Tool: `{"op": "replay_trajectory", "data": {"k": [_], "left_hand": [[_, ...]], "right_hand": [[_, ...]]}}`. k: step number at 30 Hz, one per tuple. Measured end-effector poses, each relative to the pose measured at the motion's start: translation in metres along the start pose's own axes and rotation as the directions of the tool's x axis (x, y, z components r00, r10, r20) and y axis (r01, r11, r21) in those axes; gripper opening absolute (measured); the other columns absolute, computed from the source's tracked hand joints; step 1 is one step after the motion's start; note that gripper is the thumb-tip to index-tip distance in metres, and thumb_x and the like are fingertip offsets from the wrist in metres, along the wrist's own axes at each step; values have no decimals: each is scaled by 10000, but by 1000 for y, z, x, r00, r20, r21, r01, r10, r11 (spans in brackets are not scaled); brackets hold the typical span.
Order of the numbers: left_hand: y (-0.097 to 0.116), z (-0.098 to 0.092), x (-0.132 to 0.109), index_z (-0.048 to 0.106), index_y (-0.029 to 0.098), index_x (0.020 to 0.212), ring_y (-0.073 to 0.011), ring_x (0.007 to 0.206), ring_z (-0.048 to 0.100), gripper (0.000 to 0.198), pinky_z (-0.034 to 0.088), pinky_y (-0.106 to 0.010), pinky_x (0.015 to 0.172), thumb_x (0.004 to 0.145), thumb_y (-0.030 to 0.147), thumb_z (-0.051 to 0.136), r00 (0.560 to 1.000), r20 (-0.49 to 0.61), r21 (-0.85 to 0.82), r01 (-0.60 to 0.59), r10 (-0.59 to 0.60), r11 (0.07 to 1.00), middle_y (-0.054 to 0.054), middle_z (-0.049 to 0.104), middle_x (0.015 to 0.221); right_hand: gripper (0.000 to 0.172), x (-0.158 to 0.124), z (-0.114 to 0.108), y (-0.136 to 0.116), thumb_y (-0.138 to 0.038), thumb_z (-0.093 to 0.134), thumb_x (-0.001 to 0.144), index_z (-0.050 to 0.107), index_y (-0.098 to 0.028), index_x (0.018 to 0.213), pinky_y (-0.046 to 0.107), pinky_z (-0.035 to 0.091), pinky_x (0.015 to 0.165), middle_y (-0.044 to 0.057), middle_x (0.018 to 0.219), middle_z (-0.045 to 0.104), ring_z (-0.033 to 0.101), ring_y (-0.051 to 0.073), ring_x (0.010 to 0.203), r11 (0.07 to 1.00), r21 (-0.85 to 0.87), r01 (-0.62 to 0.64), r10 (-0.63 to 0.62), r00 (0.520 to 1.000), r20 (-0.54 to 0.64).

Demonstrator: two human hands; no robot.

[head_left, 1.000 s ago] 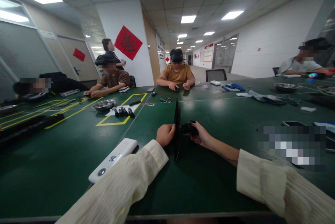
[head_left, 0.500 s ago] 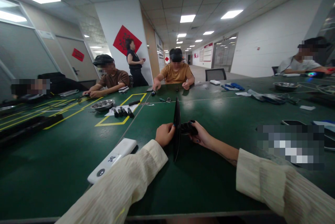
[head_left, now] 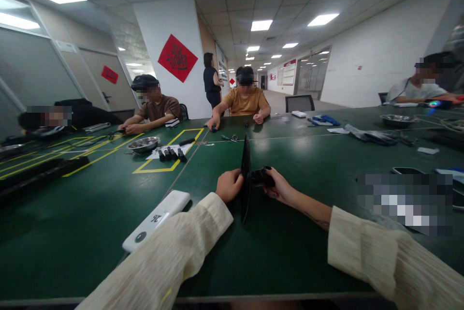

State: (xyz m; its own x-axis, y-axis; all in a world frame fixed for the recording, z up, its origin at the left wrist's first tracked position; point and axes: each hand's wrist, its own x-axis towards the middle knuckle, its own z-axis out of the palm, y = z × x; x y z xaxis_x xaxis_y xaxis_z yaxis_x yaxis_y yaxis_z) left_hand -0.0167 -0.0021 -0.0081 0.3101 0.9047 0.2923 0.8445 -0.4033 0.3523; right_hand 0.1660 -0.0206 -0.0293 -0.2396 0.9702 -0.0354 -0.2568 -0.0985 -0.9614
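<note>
A thin black panel (head_left: 246, 199) stands nearly upright, almost edge-on to me, above the green table. My left hand (head_left: 229, 185) is closed at its left face, thumb against the panel and the other fingers curled. On the opposite side, a chunky black handle-like part (head_left: 261, 176) meets the panel. My right hand (head_left: 277, 184) wraps round that part, with its fingertips partly hidden. What kind of thing the two black parts make up, I cannot make out. A white power bank (head_left: 156, 220) marked 26 lies beside my left forearm.
Several black cylindrical pieces (head_left: 172, 154) lie on white paper inside yellow tape, near a metal bowl (head_left: 144, 144). Pliers (head_left: 229, 138) lie farther ahead. A person in a yellow shirt (head_left: 246, 102) sits opposite, reaching forward. Plastic bags (head_left: 369, 135) lie right.
My hands and the black panel stay almost in place. In the background, the standing person has walked rightward, past the red poster. The view has shifted very slightly.
</note>
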Motion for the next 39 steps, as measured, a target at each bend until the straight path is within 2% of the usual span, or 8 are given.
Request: {"op": "replay_trajectory", "data": {"k": [17, 23, 28, 33, 39], "left_hand": [[4, -4, -1, 639, 169, 766, -199, 776, 604, 450, 341, -258, 621, 898, 349, 248, 999, 35, 90, 25, -28, 996, -87, 669, 807], [1, -2, 1, 631, 154, 789, -186, 738, 593, 508, 348, -263, 639, 928, 341, 178, 998, 54, 60, -26, 23, 998, -95, 659, 784], [0, -2, 0, 636, 164, 801, -197, 774, 596, 528, 350, -268, 651, 930, 375, 169, 998, 59, 134, 9, -17, 991, -91, 659, 800], [4, -4, -2, 643, 174, 812, -202, 766, 604, 517, 352, -265, 632, 928, 366, 177, 998, 62, 191, -1, -11, 982, -95, 661, 813], [5, -5, 0, 654, 152, 809, -218, 786, 617, 494, 374, -278, 649, 927, 343, 214, 998, 66, 199, 6, -19, 980, -121, 666, 832]], "right_hand": [[242, 4, -5, 5, -457, 381, 814, 362, -233, 903, 143, 186, 272, -62, 442, 521, 357, 72, 255, 999, -35, 10, -9, 1000, 21], [241, 1, -2, 1, -441, 400, 795, 368, -230, 908, 136, 171, 280, -61, 444, 512, 378, 72, 278, 1000, -21, 2, -2, 1000, -2], [241, 2, -2, 1, -440, 413, 792, 370, -232, 905, 136, 160, 281, -56, 460, 509, 417, 87, 308, 1000, -12, -5, 5, 1000, -15], [247, 4, -4, 3, -455, 395, 812, 378, -235, 924, 144, 169, 281, -60, 461, 505, 374, 75, 282, 1000, -24, -13, 13, 1000, 4], [293, -2, -2, 5, -480, 461, 794, 383, -237, 939, 143, 216, 296, -46, 598, 544, 431, 66, 357, 995, 51, 82, -83, 996, 26]]}}
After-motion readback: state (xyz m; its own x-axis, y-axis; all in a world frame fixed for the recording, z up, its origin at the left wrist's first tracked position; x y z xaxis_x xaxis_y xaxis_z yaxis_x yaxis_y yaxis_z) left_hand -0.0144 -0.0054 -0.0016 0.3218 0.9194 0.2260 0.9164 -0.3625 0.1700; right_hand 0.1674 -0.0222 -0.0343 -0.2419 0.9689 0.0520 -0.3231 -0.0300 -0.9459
